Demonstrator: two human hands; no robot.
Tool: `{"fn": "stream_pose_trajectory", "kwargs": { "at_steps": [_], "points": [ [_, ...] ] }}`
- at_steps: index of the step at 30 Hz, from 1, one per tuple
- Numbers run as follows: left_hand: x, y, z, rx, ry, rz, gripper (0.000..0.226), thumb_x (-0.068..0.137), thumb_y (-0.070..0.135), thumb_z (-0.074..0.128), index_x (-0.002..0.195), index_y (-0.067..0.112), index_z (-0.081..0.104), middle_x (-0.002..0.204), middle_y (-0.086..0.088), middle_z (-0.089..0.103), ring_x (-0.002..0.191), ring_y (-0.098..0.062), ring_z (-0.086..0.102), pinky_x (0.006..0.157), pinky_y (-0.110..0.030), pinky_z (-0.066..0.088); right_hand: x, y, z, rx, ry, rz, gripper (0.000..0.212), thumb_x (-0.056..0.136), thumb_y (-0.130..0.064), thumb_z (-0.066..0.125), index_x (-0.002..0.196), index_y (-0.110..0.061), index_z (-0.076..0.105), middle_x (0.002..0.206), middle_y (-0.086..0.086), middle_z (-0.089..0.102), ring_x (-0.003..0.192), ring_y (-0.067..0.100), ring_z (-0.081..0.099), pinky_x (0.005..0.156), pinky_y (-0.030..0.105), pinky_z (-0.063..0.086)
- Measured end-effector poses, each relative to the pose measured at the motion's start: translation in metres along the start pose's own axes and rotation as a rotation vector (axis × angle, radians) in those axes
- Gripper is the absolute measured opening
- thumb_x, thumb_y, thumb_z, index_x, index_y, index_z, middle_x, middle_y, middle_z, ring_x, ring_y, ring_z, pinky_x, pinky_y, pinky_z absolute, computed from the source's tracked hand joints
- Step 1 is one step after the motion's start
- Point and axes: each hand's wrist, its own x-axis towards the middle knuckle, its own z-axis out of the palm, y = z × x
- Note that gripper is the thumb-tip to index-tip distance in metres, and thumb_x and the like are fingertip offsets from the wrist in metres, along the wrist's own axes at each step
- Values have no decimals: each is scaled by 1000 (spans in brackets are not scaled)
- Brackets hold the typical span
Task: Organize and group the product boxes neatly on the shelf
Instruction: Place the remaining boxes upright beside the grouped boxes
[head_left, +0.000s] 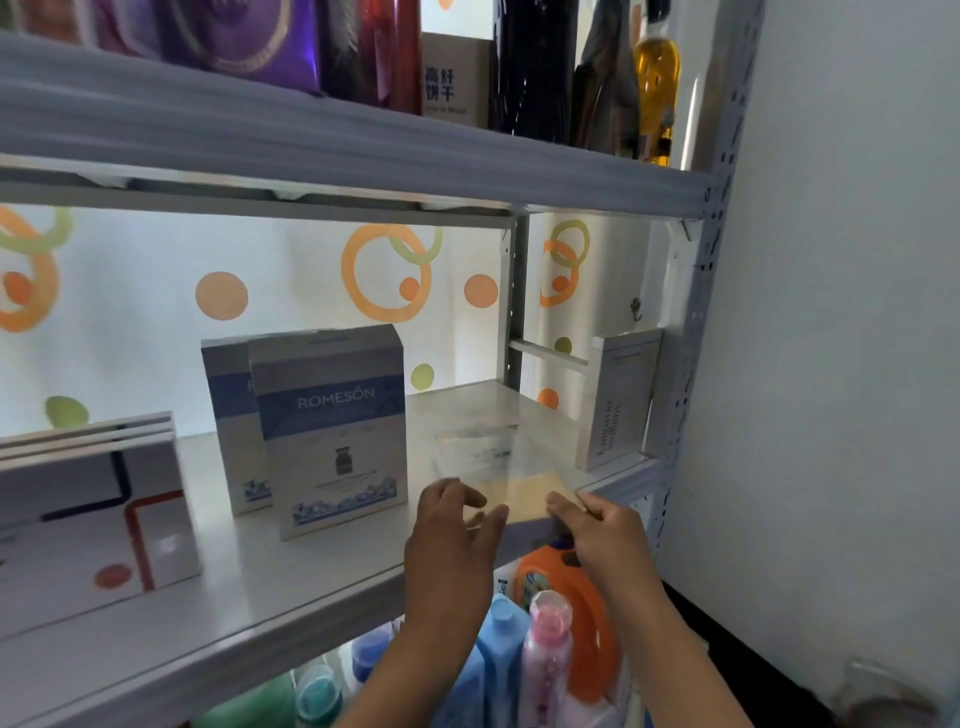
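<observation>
A flat box (498, 462) with a clear top and a tan front edge lies on the middle shelf (311, 571) near its front right. My left hand (457, 519) touches its near left corner with fingers spread. My right hand (597, 519) pinches its near right corner. Two blue-and-white ROMESON boxes (332, 431) stand upright just left of it, one behind the other. A slim white box (618, 400) stands upright at the far right by the post. Flat white boxes with red and blue lines (93, 509) are stacked at the left.
The upper shelf (363, 140) holds a purple package, dark bottles, a tan box (454, 78) and an amber bottle (655, 93). Below the middle shelf stand detergent bottles: orange (576, 603), blue (501, 660) and pink (545, 654). A white wall is on the right.
</observation>
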Motion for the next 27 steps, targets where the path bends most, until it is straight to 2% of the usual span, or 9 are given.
{"fn": "stream_pose_trajectory", "kwargs": {
  "at_steps": [3, 7, 11, 13, 16, 18, 21, 23, 27],
  "points": [
    [-9, -2, -4, -76, 23, -53, 21, 86, 25, 69, 102, 26, 55, 109, 14, 54, 93, -3, 56, 76, -12, 38, -17, 15, 0, 142, -39, 33, 14, 90, -22, 68, 99, -13, 74, 83, 11, 74, 72, 23, 71, 61, 29, 57],
    [-6, -3, -12, -201, -98, -167, 53, 79, 16, 76, 121, 29, 47, 105, 12, 55, 93, -9, 57, 86, -30, 50, -27, 28, -3, 231, -81, 60, 16, 89, -19, 68, 105, -17, 71, 91, 9, 75, 82, 27, 73, 71, 36, 60],
    [0, -13, -20, -381, -147, -245, 64, 70, 4, 83, 120, 25, 49, 111, 5, 63, 94, -10, 63, 84, -29, 53, -33, 35, -5, 223, -98, 21, 26, 90, -20, 68, 109, -37, 62, 97, -5, 74, 87, 21, 72, 72, 33, 60],
    [1, -19, -24, -451, -192, -255, 70, 68, 0, 84, 126, 20, 49, 114, 2, 63, 98, -13, 64, 79, -23, 54, -37, 38, -7, 208, -112, -1, 25, 90, -21, 68, 111, -34, 66, 96, -6, 75, 86, 24, 73, 77, 40, 60],
    [0, -21, -31, -453, -286, -192, 65, 71, -2, 80, 121, 24, 48, 106, 11, 63, 89, -3, 65, 62, -9, 51, -43, 36, -11, 200, -117, -54, 29, 90, -20, 68, 113, -37, 66, 100, -4, 75, 87, 35, 71, 83, 50, 58],
    [0, -23, -32, -462, -319, -145, 56, 72, -6, 78, 112, 25, 54, 104, 12, 67, 85, -2, 69, 64, -9, 50, -45, 34, -15, 204, -120, -117, 32, 90, -15, 66, 114, -36, 66, 98, -4, 75, 87, 41, 68, 82, 51, 58],
    [0, -25, -35, -500, -337, -134, 53, 74, -12, 73, 110, 25, 59, 100, 11, 72, 89, -2, 70, 70, -14, 53, -49, 39, -9, 169, -71, -153, 37, 90, -20, 67, 121, -40, 63, 101, -10, 74, 87, 26, 72, 86, 49, 56],
    [-3, -23, -37, -500, -347, -112, 54, 74, -14, 70, 108, 28, 60, 97, 13, 73, 90, -2, 70, 72, -15, 54, -56, 43, -5, 170, -44, -141, 44, 88, -28, 70, 126, -47, 58, 111, -12, 72, 96, 15, 71, 92, 49, 54],
    [-10, -17, -39, -540, -340, -160, 48, 77, -17, 65, 112, 16, 62, 100, 7, 73, 85, 0, 69, 69, -14, 53, -68, 43, -14, 117, -75, -161, 43, 89, -26, 68, 125, -48, 58, 109, -14, 72, 101, 12, 68, 92, 44, 53]
  ]
}}
